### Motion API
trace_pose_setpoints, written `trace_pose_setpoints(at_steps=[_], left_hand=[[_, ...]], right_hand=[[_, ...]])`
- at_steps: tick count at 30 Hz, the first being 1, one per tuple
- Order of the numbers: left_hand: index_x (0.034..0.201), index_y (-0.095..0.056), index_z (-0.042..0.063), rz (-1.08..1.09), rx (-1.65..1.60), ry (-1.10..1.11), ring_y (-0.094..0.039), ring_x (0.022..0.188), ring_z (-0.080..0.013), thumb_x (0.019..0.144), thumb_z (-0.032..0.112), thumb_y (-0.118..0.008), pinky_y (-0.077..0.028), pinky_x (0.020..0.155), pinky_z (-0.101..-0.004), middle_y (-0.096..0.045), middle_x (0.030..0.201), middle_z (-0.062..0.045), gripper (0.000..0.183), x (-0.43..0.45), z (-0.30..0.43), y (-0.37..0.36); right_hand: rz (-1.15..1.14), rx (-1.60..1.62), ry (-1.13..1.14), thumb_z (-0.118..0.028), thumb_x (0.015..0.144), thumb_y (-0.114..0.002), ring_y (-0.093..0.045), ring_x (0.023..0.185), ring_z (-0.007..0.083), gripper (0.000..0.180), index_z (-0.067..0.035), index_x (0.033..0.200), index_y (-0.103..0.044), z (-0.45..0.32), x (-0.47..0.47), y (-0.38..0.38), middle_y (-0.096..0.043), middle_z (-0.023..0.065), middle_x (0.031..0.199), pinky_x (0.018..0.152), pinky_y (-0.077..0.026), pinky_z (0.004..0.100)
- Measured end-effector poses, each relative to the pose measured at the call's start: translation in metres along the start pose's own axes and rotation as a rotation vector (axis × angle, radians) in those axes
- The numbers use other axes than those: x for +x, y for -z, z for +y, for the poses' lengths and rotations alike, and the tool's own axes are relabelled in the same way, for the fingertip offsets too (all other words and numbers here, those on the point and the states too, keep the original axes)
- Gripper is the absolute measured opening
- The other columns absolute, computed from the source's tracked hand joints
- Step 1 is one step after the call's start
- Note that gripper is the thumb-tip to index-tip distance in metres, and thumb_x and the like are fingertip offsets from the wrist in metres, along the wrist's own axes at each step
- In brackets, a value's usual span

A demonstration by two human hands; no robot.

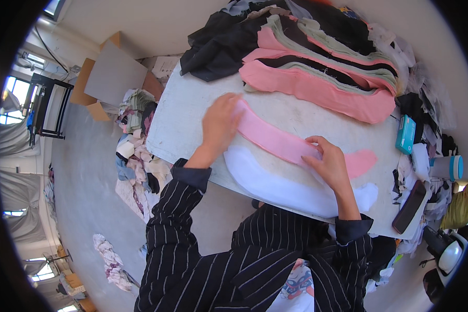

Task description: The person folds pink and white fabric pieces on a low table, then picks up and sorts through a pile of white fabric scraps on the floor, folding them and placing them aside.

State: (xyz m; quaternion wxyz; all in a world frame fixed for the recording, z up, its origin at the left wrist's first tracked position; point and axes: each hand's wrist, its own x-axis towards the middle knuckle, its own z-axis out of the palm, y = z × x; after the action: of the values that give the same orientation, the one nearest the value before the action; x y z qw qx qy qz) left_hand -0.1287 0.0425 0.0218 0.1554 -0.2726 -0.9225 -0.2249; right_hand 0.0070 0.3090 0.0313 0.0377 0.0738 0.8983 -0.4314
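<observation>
A long curved strip of pink fabric (275,138) lies across the white tabletop (195,113). At its upper left end is my left hand (220,123), slightly blurred, with the fingers over the edge of the cloth. My right hand (329,158) touches the strip further right, thumb and forefinger apart on it; whether they pinch it I cannot tell. Beyond my right wrist a pink fabric end (360,162) shows. Nearer to me, along the table edge, lies a curved white piece of sheer material (265,179), partly under my right hand and forearm.
Stacked pink, green and black fabric strips (319,85) lie at the back, beside black cloth (226,43). A teal box (406,134) and a smartphone (409,206) are at the right. Fabric scraps (140,152) and an open cardboard box (115,74) stand left of the table.
</observation>
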Motion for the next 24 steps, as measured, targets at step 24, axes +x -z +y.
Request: trace_pose_setpoints(at_steps=[24], left_hand=[[0.152,-0.029,0.014,-0.691,0.064,-0.475,-0.012,0.148,-0.0328,0.085,0.065,-0.048,-0.004,0.118,-0.0541,-0.015,0.160,-0.017,0.086,-0.031,0.064,-0.006]], right_hand=[[0.136,-0.122,-0.051,-0.016,0.073,-0.078,-0.064,0.073,0.0286,0.048,-0.010,0.118,-0.061,0.034,-0.021,0.040,-0.064,0.0101,0.076,0.066,-0.049,0.0373]])
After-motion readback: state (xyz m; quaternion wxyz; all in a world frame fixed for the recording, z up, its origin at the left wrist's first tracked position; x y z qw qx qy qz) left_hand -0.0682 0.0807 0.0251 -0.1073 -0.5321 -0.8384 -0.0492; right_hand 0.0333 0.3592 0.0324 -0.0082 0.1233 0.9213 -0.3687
